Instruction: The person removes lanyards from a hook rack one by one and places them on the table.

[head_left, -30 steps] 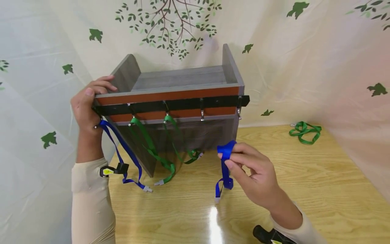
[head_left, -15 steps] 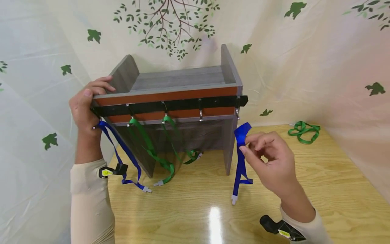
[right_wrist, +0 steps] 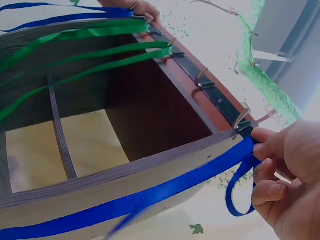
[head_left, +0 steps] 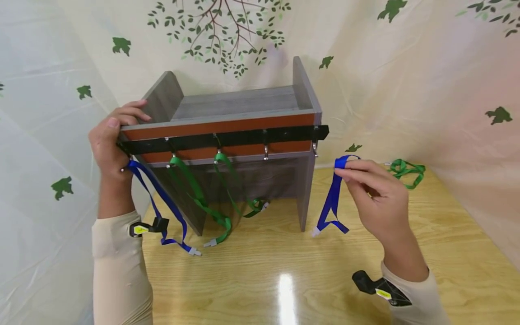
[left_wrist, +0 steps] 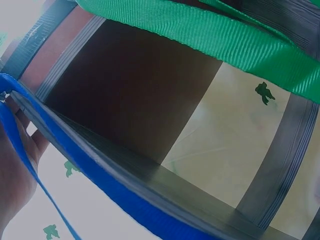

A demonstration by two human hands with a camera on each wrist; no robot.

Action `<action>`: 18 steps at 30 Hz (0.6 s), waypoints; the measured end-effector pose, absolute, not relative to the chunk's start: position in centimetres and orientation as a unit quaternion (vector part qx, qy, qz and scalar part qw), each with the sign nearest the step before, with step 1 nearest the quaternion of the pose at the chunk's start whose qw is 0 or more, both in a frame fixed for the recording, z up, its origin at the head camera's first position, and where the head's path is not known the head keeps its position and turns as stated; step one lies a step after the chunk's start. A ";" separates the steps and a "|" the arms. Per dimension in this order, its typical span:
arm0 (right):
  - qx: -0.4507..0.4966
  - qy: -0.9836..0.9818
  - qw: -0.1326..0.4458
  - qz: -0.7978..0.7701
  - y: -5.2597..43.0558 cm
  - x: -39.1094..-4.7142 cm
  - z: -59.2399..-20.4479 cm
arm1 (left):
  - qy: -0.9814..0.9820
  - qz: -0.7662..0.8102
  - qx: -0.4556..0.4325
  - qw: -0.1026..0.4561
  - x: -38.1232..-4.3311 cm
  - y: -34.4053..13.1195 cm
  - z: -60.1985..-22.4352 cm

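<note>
Blue lanyard (head_left: 335, 187) hangs from the right hand (head_left: 382, 198), held above the table (head_left: 252, 280) just right of a gray shelf unit (head_left: 239, 101); thumb and fingers pinch its upper loop, and its clip end dangles lower left. The left hand (head_left: 111, 142) grips the shelf unit's near left corner, fingers over the edge. Across the near face runs a black hook rail (head_left: 243, 139). Another blue lanyard (head_left: 166, 201) hangs on its leftmost hook, with two green lanyards (head_left: 195, 189) on the next two. Farther right, a coiled green lanyard (head_left: 400, 169) lies near the table's far edge.
</note>
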State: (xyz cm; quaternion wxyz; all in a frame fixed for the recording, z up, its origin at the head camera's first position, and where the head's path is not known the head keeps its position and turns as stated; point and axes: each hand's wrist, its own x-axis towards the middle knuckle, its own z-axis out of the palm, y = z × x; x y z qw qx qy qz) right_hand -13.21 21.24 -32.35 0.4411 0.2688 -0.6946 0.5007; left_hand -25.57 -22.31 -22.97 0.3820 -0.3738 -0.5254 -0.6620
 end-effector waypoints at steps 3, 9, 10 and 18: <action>0.260 -0.704 0.445 0.489 21.6 -13.5 -32.3 | -0.529 -0.658 -0.373 0.386 -25.5 -22.3 -22.9; 0.214 -0.712 0.430 0.513 22.4 -13.5 -32.2 | -0.536 -0.651 -0.372 0.387 -25.6 -22.4 -23.0; 0.201 -0.716 0.423 0.518 22.6 -13.5 -32.1 | -0.536 -0.651 -0.373 0.387 -25.6 -22.4 -23.0; 0.038 -0.779 0.313 0.542 24.3 -13.6 -31.9 | -0.541 -0.649 -0.369 0.387 -25.5 -22.5 -23.1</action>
